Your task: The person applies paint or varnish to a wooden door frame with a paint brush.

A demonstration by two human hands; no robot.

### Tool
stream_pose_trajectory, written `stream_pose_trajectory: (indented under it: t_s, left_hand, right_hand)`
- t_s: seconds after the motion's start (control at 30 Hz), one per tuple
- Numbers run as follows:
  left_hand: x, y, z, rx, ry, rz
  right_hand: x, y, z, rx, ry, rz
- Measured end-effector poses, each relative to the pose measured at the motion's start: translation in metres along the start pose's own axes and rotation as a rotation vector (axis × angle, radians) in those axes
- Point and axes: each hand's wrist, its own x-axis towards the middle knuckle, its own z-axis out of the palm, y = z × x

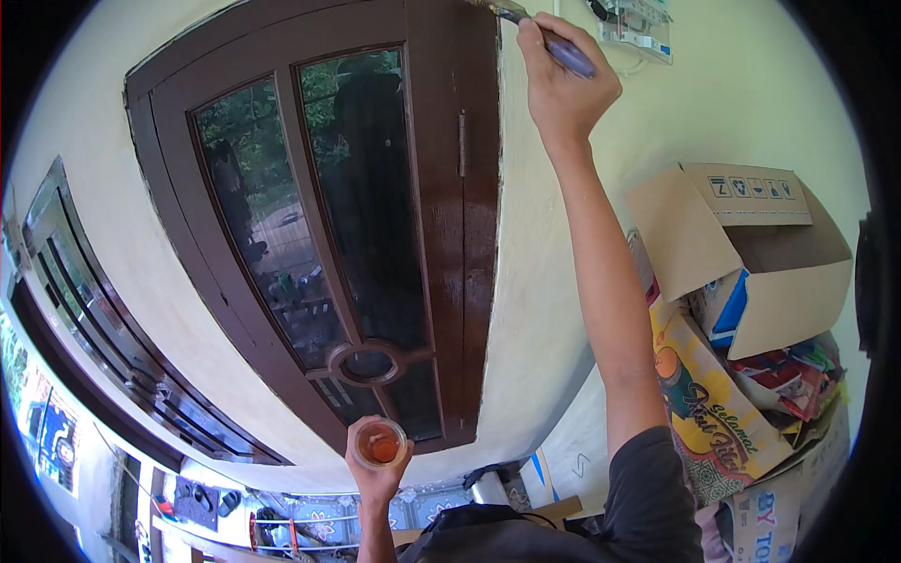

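My right hand (571, 83) is raised at the top, closed round the purple handle of a paintbrush (567, 53). The brush's bristles reach the upper right part of a brown wooden window frame (450, 56), partly cut off by the picture's top edge; whether they touch it I cannot tell. Lower down, my left hand (374, 476) holds a clear plastic cup (380, 443) with reddish-brown liquid in it. The cup is just in front of the window's bottom edge. Glossier brown shows on the frame's lower right side, below a metal hinge (462, 145).
Pale yellow wall (540, 281) surrounds the window. An electric meter box (638, 28) hangs at the upper right. Cardboard boxes (779, 300) are piled at the right, stuffed with wrappers. A second window (113, 328) stands at the left. Sandals (229, 504) lie on the floor below.
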Motion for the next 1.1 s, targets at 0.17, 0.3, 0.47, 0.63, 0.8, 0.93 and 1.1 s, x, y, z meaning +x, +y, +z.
stream_pose_trajectory:
  t_s: [0.17, 0.3, 0.47, 0.63, 0.8, 0.93, 1.1]
  left_hand:
    - [0.003, -0.001, 0.006, -0.011, -0.016, -0.002]
    - [0.004, -0.001, 0.006, 0.011, -0.032, 0.008]
    - [0.001, -0.002, -0.001, 0.048, -0.026, -0.013]
    - [0.006, -0.002, -0.001, 0.043, -0.024, 0.012]
    - [0.001, 0.007, 0.006, 0.031, -0.030, -0.001]
    - [0.001, 0.000, 0.009, 0.031, -0.074, 0.009]
    - [0.004, -0.004, 0.001, 0.036, -0.033, 0.002]
  right_hand:
    - [0.005, 0.012, 0.002, -0.076, -0.069, -0.177]
    - [-0.010, 0.014, -0.014, -0.170, -0.174, -0.280]
    - [-0.035, -0.001, -0.038, -0.199, -0.235, -0.149]
    - [0.008, 0.007, -0.012, -0.053, -0.071, -0.147]
    - [0.035, -0.006, 0.004, -0.202, -0.195, -0.321]
    - [-0.003, -0.002, -0.023, -0.238, -0.302, -0.219]
    - [-0.033, -0.022, -0.054, -0.176, -0.431, 0.044]
